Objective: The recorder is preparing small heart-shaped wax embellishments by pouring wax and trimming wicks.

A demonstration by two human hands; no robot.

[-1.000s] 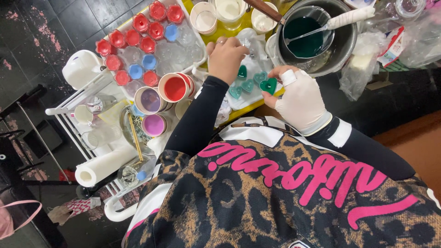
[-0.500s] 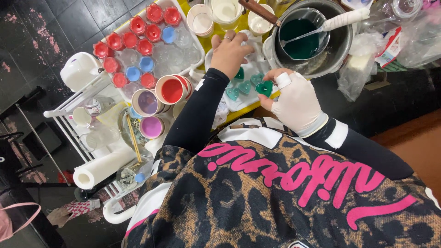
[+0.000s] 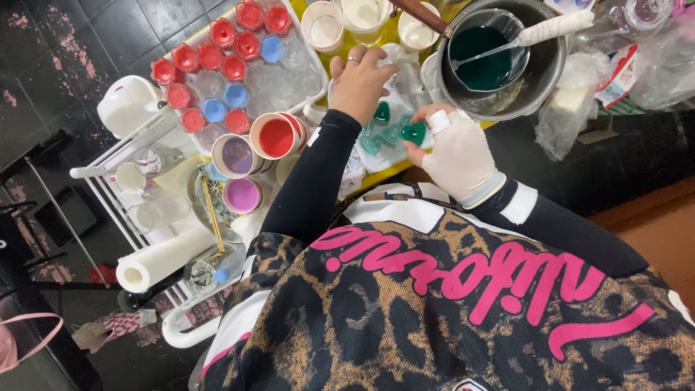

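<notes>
– What's in the right hand (image 3: 457, 150)?

– It wears a pale fabric glove, and its grip is closed on a small glossy green heart mould (image 3: 413, 132), held just above the yellow surface (image 3: 394, 168).

– And the left hand (image 3: 360, 81)?

– Bare, with a ring; its fingers curl down onto crinkled clear plastic (image 3: 400, 81), pinching it. Beside it sit more teal hearts (image 3: 381, 114); a round metal pot (image 3: 544, 69) of dark green liquid stands near

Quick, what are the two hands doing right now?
Left hand: bare, fingers curled down on the white cloth; grip cannot be told.
Right hand: white glove, pinching a small green heart-shaped cup.
</notes>
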